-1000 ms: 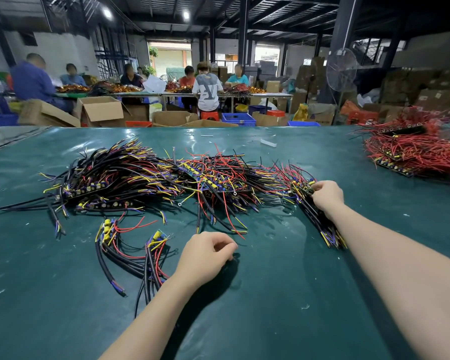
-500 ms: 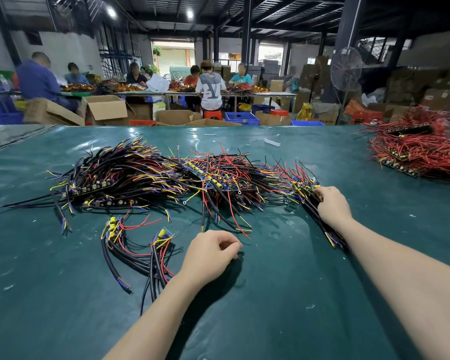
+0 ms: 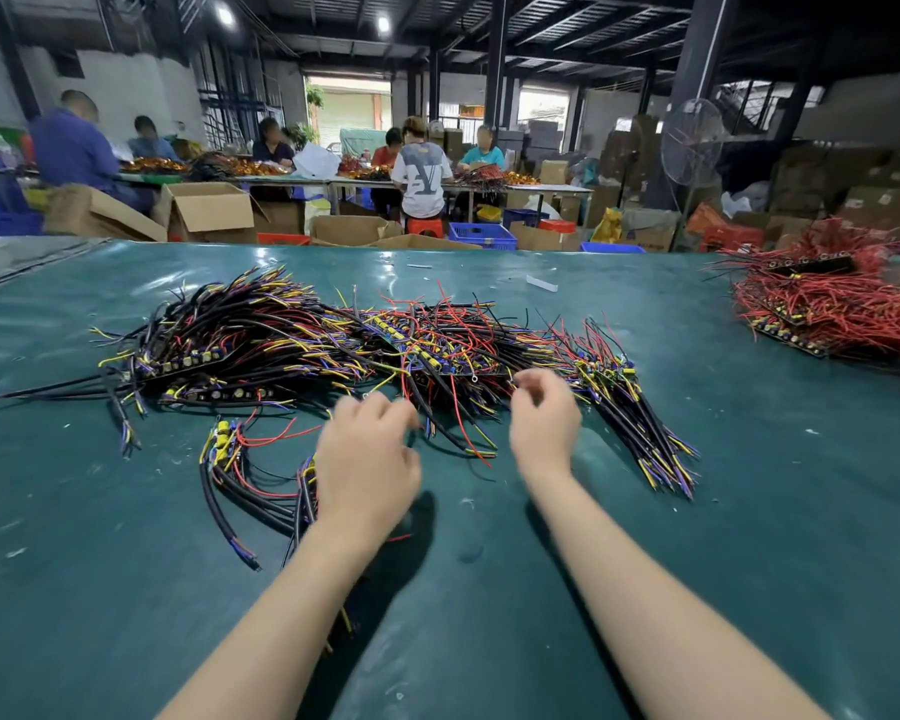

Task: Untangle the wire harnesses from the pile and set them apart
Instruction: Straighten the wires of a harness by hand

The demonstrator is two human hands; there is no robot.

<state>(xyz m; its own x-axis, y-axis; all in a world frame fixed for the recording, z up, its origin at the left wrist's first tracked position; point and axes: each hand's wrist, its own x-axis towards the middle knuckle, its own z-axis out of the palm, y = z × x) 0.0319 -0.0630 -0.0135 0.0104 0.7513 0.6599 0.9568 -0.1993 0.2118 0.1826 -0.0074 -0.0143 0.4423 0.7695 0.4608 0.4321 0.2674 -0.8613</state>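
So the big tangled pile of black, red, yellow and purple wire harnesses [image 3: 302, 345] sprawls across the middle of the dark teal table cover [image 3: 126, 589], with little strips of yellow and blue components sticking out here and there. Two smaller lots lie apart from it: a loose bunch of black and red harnesses [image 3: 240, 459] just in front of the pile on the left, partly hidden under the left wrist, and a straighter fanned-out bundle of black harnesses [image 3: 640, 423] at the pile's right end. Both hands are right at the near edge of the pile. The left hand [image 3: 367, 459] is motion-blurred, fingers bent forward toward a black wire, and honestly I can't tell if it's pinching anything. The right hand [image 3: 544, 418] has loosely curled fingers with the thumb close to the fingertips; again I can't tell whether a wire is between them. Far right there's a separate heap of red wires [image 3: 827, 309]. Behind the table: open cardboard boxes [image 3: 214, 210], a blue plastic crate [image 3: 481, 235], a standing fan [image 3: 692, 142], and people sitting at a long table.
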